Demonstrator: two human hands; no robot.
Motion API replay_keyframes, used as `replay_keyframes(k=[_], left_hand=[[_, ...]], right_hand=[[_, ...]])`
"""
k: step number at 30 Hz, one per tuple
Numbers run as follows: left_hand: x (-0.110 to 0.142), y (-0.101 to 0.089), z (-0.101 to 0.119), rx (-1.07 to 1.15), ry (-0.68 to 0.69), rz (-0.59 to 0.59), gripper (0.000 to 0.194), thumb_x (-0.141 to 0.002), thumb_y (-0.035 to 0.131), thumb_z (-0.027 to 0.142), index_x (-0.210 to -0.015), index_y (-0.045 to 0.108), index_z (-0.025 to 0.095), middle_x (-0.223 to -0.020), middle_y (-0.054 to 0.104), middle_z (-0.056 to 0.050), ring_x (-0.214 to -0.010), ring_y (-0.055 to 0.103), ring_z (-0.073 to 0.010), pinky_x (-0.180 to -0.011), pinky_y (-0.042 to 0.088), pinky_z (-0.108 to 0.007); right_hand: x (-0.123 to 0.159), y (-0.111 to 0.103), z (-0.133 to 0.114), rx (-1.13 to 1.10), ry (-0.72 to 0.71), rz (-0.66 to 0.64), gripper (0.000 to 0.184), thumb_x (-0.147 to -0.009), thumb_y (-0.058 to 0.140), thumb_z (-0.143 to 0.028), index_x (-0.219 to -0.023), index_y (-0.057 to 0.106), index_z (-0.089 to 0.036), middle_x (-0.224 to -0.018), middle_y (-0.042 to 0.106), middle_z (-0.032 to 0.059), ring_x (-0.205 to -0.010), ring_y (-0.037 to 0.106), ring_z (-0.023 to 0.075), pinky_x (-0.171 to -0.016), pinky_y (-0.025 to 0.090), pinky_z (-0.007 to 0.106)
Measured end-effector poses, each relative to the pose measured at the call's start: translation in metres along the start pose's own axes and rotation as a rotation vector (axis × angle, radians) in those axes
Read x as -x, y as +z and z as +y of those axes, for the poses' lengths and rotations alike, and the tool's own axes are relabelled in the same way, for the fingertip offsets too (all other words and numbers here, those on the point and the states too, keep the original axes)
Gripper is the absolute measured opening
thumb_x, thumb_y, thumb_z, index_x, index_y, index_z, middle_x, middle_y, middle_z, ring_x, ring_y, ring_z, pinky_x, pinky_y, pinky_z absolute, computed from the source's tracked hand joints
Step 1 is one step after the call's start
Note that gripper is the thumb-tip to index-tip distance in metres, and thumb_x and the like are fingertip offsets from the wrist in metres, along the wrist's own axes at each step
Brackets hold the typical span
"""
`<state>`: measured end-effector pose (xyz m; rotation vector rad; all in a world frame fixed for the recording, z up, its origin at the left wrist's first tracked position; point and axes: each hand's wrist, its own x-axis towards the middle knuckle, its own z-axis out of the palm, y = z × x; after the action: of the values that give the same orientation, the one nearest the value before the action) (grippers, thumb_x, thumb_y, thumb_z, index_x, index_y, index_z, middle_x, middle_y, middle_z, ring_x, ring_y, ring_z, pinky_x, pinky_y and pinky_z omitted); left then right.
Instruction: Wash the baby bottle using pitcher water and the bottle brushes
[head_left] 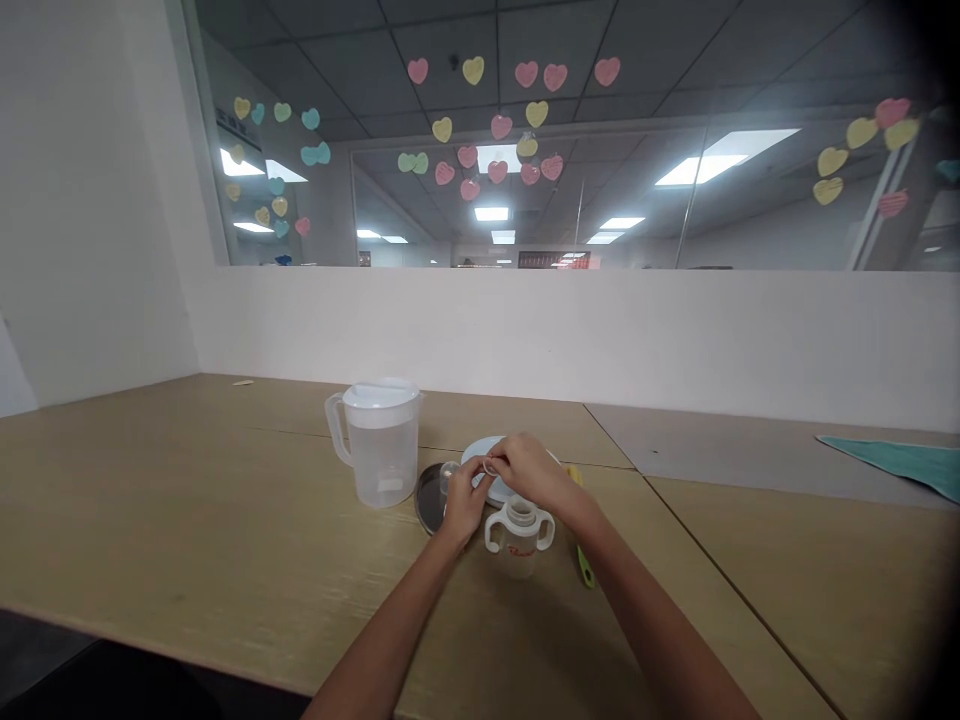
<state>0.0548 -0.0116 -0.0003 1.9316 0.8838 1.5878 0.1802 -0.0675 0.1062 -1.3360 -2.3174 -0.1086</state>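
Observation:
My left hand (466,503) and my right hand (527,468) meet above a pale round plate (472,450). Their fingertips are closed around a small white ring (490,467), which looks like a bottle collar; much of it is hidden by the fingers. Just below my right wrist, a clear baby bottle (520,550) with two white handles stands upright with its neck uncovered. Beside my left hand, a small clear dome-shaped cap (448,474) is partly covered by the fingers, at a dark round dish (429,500).
A lidded clear plastic pitcher (382,450) holding clear liquid stands to the left. Under my right forearm lies a yellow-green handled tool (585,570), partly hidden. A teal cloth (900,463) lies at the far right. The white wall (525,330) bounds the table's back.

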Motion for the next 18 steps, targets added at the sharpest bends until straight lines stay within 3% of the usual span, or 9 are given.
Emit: replay_keyframes(k=[6, 11, 18], left_hand=[[0.000, -0.002, 0.007, 0.021, 0.044, 0.022, 0.020, -0.082, 0.049, 0.029, -0.088, 0.060, 0.013, -0.088, 0.064, -0.005, -0.082, 0.056, -0.0162, -0.074, 0.042, -0.024], [0.000, -0.003, 0.004, -0.092, 0.073, 0.020, 0.017, -0.081, 0.050, 0.027, -0.083, 0.061, 0.014, -0.077, 0.064, -0.003, -0.071, 0.055, -0.0144, -0.067, 0.041, -0.023], [0.001, -0.001, 0.002, -0.190, 0.101, 0.006, 0.016, -0.081, 0.048, 0.026, -0.078, 0.060, 0.015, -0.076, 0.064, -0.003, -0.070, 0.055, -0.0149, -0.067, 0.041, -0.024]], right_hand=[[-0.003, 0.010, 0.002, 0.005, 0.030, -0.024, 0.027, -0.083, 0.047, -0.021, -0.066, 0.066, -0.014, -0.059, 0.060, 0.0019, -0.054, 0.045, 0.0084, -0.053, 0.024, 0.021], [0.000, -0.003, -0.006, 0.071, 0.043, 0.030, 0.031, -0.087, 0.044, -0.025, -0.068, 0.066, -0.015, -0.072, 0.064, 0.0055, -0.065, 0.054, 0.0115, -0.057, 0.028, 0.023], [0.010, -0.018, -0.020, 0.156, 0.055, 0.065, 0.032, -0.088, 0.042, -0.024, -0.068, 0.065, -0.015, -0.074, 0.065, 0.0070, -0.068, 0.056, 0.0137, -0.058, 0.028, 0.025]])
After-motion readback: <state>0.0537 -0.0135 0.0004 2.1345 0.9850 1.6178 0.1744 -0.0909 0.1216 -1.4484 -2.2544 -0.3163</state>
